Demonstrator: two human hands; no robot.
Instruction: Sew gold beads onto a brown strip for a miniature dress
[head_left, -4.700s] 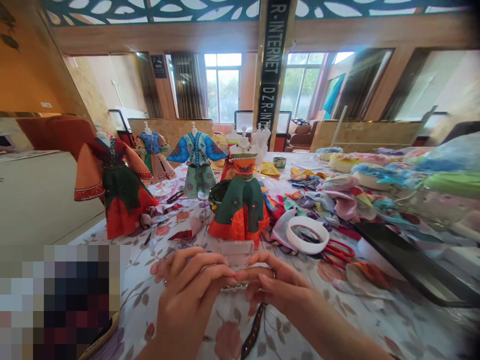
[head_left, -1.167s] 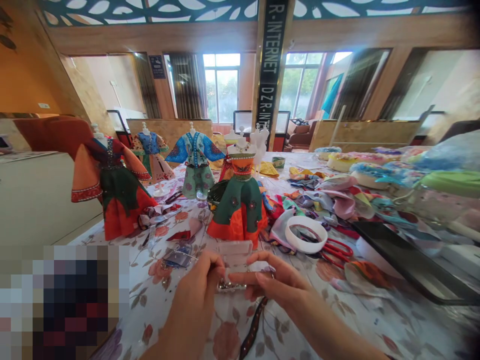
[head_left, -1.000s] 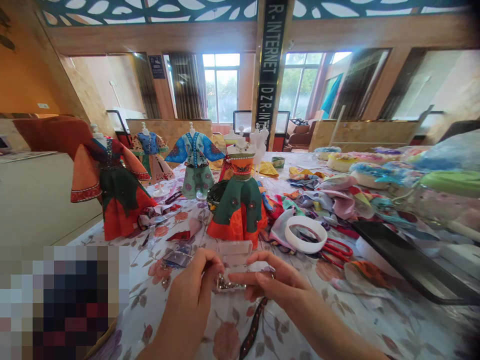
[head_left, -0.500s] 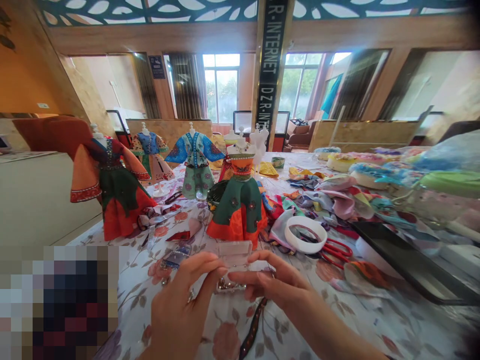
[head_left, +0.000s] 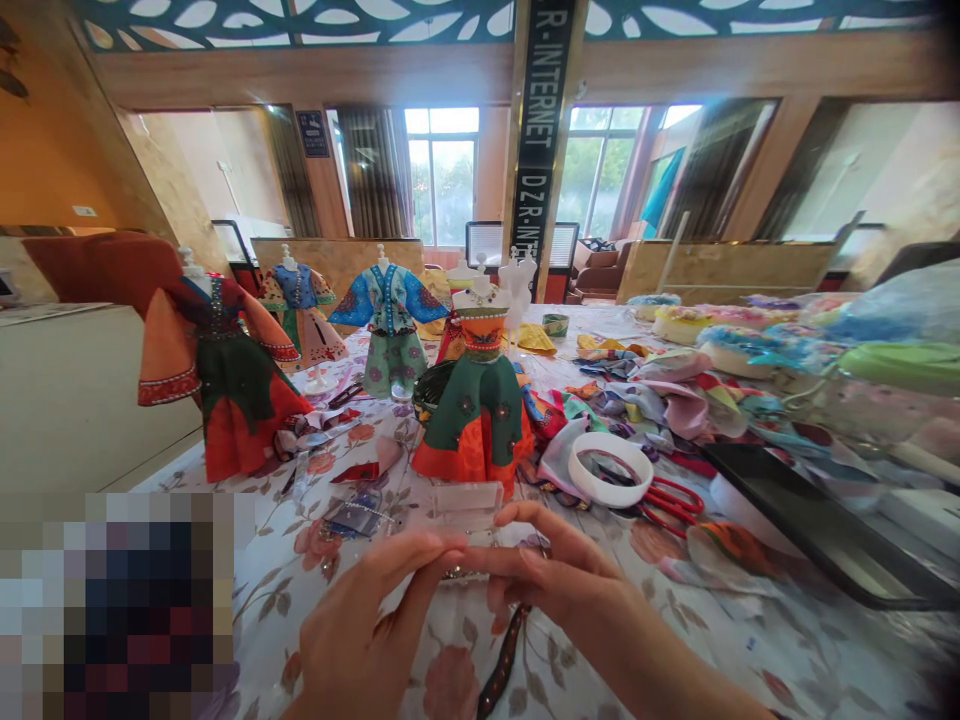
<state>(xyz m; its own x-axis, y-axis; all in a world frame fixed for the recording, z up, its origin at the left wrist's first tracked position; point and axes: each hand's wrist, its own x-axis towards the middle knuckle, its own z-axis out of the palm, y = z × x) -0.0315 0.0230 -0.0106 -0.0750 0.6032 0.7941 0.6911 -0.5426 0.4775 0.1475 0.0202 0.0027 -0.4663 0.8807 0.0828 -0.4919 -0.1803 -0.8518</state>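
A small clear plastic box point(head_left: 466, 497) with its lid raised stands in front of the doll form in the green and orange dress point(head_left: 480, 400). Shiny beads or studs point(head_left: 456, 573) in its lower part are mostly covered by my fingers. My left hand point(head_left: 375, 600) has thumb and fingers closed in a pinch over the box; whatever is between them is too small to name. My right hand point(head_left: 562, 570) is at the box's right side, its fingers apart. One outstretched right finger meets the left fingertips above the beads, and another is by the lid.
A white ring roll point(head_left: 611, 495), red-handled scissors point(head_left: 675, 500) and a black phone-like slab point(head_left: 832, 520) lie to the right among fabric scraps. More dressed doll forms point(head_left: 229, 370) stand behind on the left. A dark beaded strip point(head_left: 504, 665) lies on the floral tablecloth in front.
My left hand has shifted right and its fingertips now touch the outstretched right finger, covering more of the box. My right hand has barely moved.
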